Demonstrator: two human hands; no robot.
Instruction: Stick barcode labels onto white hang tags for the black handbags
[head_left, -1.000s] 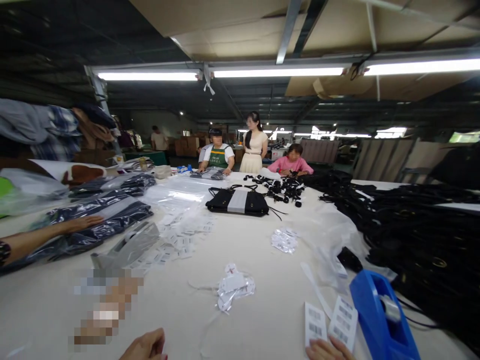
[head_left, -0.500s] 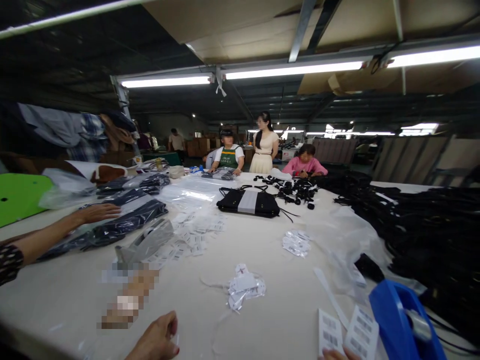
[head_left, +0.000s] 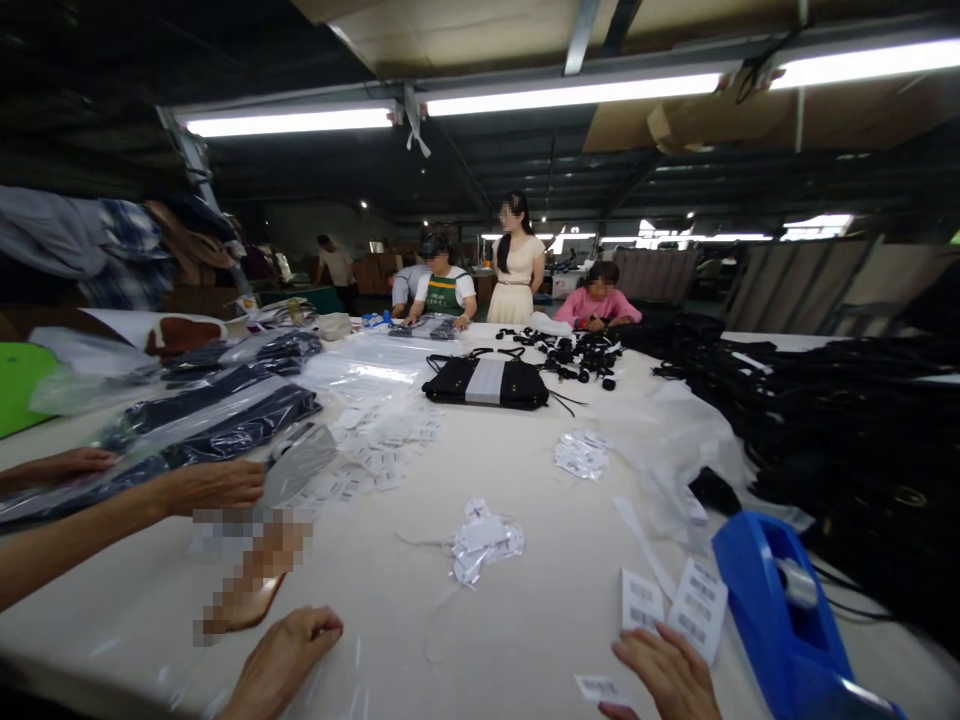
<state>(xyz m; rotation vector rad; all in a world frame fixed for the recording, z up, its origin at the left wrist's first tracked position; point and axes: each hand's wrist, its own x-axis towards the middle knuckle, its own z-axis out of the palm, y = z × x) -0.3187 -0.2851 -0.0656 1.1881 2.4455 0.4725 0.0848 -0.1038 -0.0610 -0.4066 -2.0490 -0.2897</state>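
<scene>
My left hand (head_left: 281, 655) is low at the table's front, left of centre, with its fingers curled in a pinch. What they hold, if anything, I cannot make out; clear plastic lies close by. At the lower right my right hand (head_left: 667, 675) has its fingers apart, fingertips at two stacks of white barcode labels (head_left: 697, 610). A single barcode label (head_left: 598, 687) lies near its thumb. To the right stands a blue tape dispenser (head_left: 780, 610). Between my hands and farther off is a small pile of white tags (head_left: 484, 540) with strings.
At left, a co-worker's hand (head_left: 214, 485) reaches to a grey dispenser (head_left: 304, 465) beside plastic-wrapped dark goods (head_left: 225, 420). Loose labels (head_left: 382, 445), a black bag (head_left: 450, 380), more tags (head_left: 581, 453) and a black heap (head_left: 847, 440) cover other parts. People stand or sit beyond.
My right hand has come farther into view, over the label stacks, and a single label now shows beside it. The co-worker's hand has moved to the grey dispenser. The view has shifted slightly.
</scene>
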